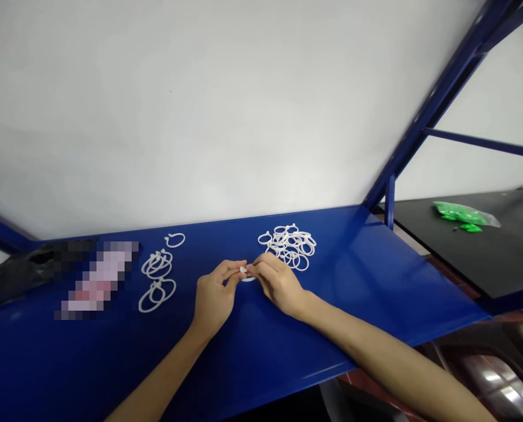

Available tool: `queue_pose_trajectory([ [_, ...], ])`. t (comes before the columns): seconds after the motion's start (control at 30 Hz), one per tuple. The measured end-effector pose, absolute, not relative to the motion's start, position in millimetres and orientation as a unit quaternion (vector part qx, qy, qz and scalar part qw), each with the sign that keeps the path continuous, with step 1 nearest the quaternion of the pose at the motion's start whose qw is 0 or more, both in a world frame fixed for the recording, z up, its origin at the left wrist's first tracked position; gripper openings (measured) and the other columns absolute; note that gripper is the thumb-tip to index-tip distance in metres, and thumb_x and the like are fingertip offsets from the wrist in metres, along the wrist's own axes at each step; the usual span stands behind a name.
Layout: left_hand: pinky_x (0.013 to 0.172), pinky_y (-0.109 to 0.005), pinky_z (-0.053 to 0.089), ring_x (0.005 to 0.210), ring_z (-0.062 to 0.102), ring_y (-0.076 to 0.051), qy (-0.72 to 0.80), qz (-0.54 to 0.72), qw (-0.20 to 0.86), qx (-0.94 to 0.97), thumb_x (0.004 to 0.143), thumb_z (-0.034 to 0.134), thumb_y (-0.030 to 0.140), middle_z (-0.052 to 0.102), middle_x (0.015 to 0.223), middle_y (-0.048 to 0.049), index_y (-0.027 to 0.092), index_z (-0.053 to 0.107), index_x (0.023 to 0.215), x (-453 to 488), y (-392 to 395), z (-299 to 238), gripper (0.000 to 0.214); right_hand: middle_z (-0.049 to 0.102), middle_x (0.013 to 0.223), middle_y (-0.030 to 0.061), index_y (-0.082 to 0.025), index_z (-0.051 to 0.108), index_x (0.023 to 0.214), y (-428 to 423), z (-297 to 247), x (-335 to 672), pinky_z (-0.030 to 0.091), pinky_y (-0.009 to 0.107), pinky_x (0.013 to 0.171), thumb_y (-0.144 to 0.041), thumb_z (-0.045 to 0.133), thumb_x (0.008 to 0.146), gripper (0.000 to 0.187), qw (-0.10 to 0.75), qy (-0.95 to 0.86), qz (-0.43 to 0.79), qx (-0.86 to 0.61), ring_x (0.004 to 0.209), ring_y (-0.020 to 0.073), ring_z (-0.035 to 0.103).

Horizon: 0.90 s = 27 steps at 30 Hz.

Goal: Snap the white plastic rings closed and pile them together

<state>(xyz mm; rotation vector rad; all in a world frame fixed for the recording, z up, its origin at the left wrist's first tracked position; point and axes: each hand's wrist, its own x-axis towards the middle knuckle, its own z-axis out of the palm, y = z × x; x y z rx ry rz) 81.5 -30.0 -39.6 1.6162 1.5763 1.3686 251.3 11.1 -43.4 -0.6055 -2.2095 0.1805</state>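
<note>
Fingers and held part. The fingers of both hands are closed in a narrow pinch on one small white ring [247,274], a thin hoop of smooth plastic. It is held just above the desk [353,281] at the middle of its near half. Only the ring's lower arc and a small white nub between the fingertips show; the rest is hidden by the fingers.

Left hand [215,296]. Back of the hand towards the camera, fingers curled to the right, thumb and forefinger meeting on the ring's left side. The bare forearm runs down to the lower edge of the view.

Right hand [279,284]. Knuckles raised, fingers bent down and to the left onto the ring's right side, almost touching the left fingertips. The forearm crosses the desk's front edge towards the lower right.

Surroundings. The desk is a flat sheet of glossy blue painted metal. Just behind the right hand lies a loose pile of rings [290,243], overlapping white hoops of the same kind. Well to the left lie linked rings [156,278] in two clusters, with a single ring [175,240] behind them. A crumpled black bag [10,272] sits at the far left. A plain white wall [200,105] rises behind; a blue frame strut [441,94] slants up at the right. Beyond it, a matte black desk [485,252] carries a clear bag of green pieces [461,214].
</note>
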Motion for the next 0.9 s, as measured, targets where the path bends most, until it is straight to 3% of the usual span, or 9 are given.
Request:
queue_pose_trajectory([
  [0.13, 0.081, -0.032, 0.059, 0.089, 0.075, -0.021, 0.562, 0.474, 0.205, 0.646, 0.090, 0.058, 0.039, 0.079, 0.101, -0.0037, 0.025, 0.069, 0.109, 80, -26, -35, 0.025, 0.064, 0.087, 0.0083, -0.016, 0.064, 0.098, 18, -35, 254, 0.050, 0.029, 0.071, -0.023, 0.041, 0.105, 0.024, 0.402, -0.876, 0.037, -0.264, 0.079, 0.0173, 0.059],
  [0.27, 0.101, -0.044, 0.050, 0.117, 0.063, -0.029, 0.624, 0.382, 0.028, 0.681, 0.092, 0.055, 0.043, 0.071, 0.124, -0.0102, 0.018, 0.053, 0.137, 59, -9, -32, 0.051, 0.065, 0.090, 0.0088, -0.016, 0.066, 0.102, 42, -24, 269, 0.049, 0.031, 0.077, -0.024, 0.047, 0.103, 0.021, 0.409, -0.817, -0.026, -0.405, 0.085, 0.0199, 0.060],
  [0.33, 0.105, -0.050, 0.044, 0.126, 0.053, -0.036, 0.681, 0.291, -0.071, 0.669, 0.094, 0.051, 0.043, 0.067, 0.129, -0.0185, 0.008, 0.051, 0.139, 39, 0, -36, 0.057, 0.066, 0.092, 0.0089, -0.017, 0.067, 0.100, 55, -21, 281, 0.048, 0.031, 0.078, -0.023, 0.051, 0.100, 0.018, 0.381, -0.787, -0.047, -0.482, 0.087, 0.0211, 0.060],
  [0.43, 0.107, -0.055, 0.038, 0.132, 0.044, -0.042, 0.740, 0.175, -0.162, 0.629, 0.097, 0.040, 0.038, 0.053, 0.145, -0.0230, 0.003, 0.052, 0.139, 8, 9, -46, 0.056, 0.066, 0.092, 0.0090, -0.017, 0.069, 0.096, 67, -21, 297, 0.047, 0.030, 0.074, -0.020, 0.054, 0.096, 0.015, 0.302, -0.764, -0.033, -0.570, 0.085, 0.0219, 0.061],
  [0.53, 0.107, -0.053, 0.036, 0.131, 0.043, -0.043, 0.764, 0.109, -0.173, 0.611, 0.096, 0.036, 0.033, 0.057, 0.141, -0.0216, 0.002, 0.053, 0.138, -10, 11, -54, 0.055, 0.067, 0.093, 0.0093, -0.017, 0.070, 0.095, 70, -21, 306, 0.046, 0.030, 0.073, -0.020, 0.054, 0.095, 0.016, 0.262, -0.748, -0.009, -0.609, 0.082, 0.0213, 0.062],
  [0.7, 0.099, -0.049, 0.039, 0.117, 0.051, -0.039, 0.762, 0.077, -0.151, 0.625, 0.095, 0.035, 0.031, 0.069, 0.120, -0.0186, 0.007, 0.065, 0.123, -12, 10, -51, 0.048, 0.070, 0.091, 0.0058, -0.019, 0.071, 0.097, 73, -19, 313, 0.045, 0.030, 0.077, -0.021, 0.057, 0.094, 0.015, 0.325, -0.748, 0.032, -0.578, 0.084, 0.0204, 0.063],
  [0.9, 0.102, -0.049, 0.037, 0.125, 0.046, -0.040, 0.773, 0.102, -0.175, 0.601, 0.094, 0.035, 0.030, 0.059, 0.139, -0.0196, 0.005, 0.056, 0.137, -13, 12, -55, 0.053, 0.074, 0.088, 0.0027, -0.021, 0.070, 0.090, 78, -22, 316, 0.046, 0.032, 0.077, -0.026, 0.063, 0.093, 0.009, 0.395, -0.754, 0.074, -0.520, 0.079, 0.0199, 0.061],
])
